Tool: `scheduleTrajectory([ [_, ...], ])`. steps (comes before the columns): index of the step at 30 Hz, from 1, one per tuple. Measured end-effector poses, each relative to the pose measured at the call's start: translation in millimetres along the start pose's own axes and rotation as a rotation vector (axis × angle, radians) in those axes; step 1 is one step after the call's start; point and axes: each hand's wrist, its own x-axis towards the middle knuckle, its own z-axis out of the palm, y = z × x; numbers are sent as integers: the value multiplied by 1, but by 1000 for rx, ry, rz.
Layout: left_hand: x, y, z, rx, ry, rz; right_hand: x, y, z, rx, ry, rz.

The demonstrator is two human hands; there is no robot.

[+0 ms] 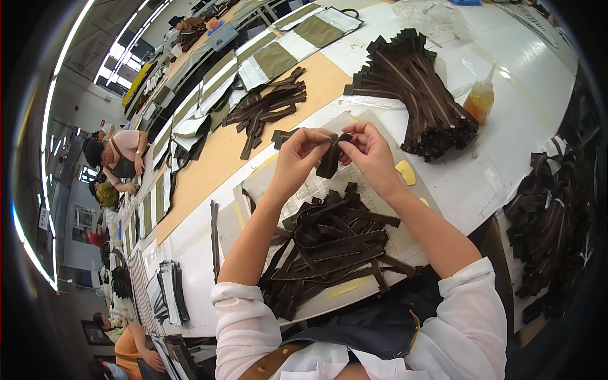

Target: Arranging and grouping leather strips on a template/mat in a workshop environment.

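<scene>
Between my two raised hands is a dark brown zipper (329,163), bent so that part of it hangs below my fingers. My left hand (305,151) pinches it between thumb and fingertips, and a squared tape end sticks out past the knuckles. Close beside it, my right hand (365,149) pinches the zipper at its upper part. Below the hands, a loose tangle of brown zippers (335,237) lies on a cutting mat (310,183). Beyond my right hand, a large fanned bundle of zippers (415,95) rests on the white table.
A bottle of amber liquid (481,98) stands beside the big bundle. A yellow chalk piece (405,172) lies near my right wrist. More zippers (269,107) lie on tan board (326,76), near rows of olive and white panels (275,60). Zippers (551,215) heap at right. Other people (123,155) work at left.
</scene>
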Motion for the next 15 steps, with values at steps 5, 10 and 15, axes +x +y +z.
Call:
scheduleTrajectory([
  [5,-4,1,-3,-6,9,-1,1,2,0,-108,-45,34],
  [10,-9,4,0,-31,-18,-11,-3,-2,3,-432,16,-213],
  [15,-15,0,4,24,36,120,-7,-1,11,-380,49,-278],
])
